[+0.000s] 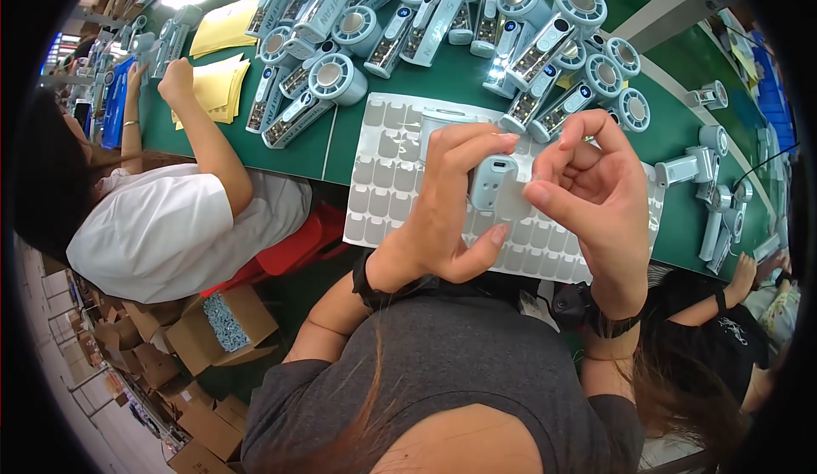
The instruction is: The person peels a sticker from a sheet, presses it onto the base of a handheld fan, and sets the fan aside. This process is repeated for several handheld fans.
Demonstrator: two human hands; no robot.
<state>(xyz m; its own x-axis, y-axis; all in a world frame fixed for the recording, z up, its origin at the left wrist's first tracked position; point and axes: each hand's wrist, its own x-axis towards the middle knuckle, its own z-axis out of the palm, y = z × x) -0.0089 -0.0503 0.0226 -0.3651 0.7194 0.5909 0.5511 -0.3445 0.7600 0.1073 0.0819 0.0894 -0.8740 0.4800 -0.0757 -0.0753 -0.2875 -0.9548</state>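
My left hand [451, 193] is closed around a light blue handheld fan [494, 183], its end with a charging port turned toward me. The fan's head shows partly behind my fingers. Just right of that end, my right hand [596, 193] is curled with thumb and forefinger close together. A small pale translucent film piece [516, 200] shows at their tips, beside the fan's end. Beneath both hands lies a white sheet [374, 172] with rows of grey rounded stickers. My hands hide its middle.
Many light blue fans [338, 79] lie piled beyond the sheet on the green table [289, 166]. More fans [713, 168] lie at right. Yellow paper sheets [217, 87] lie at far left. A co-worker [170, 219] sits at left, above a cardboard box [223, 325]; another person [715, 329] is at right.
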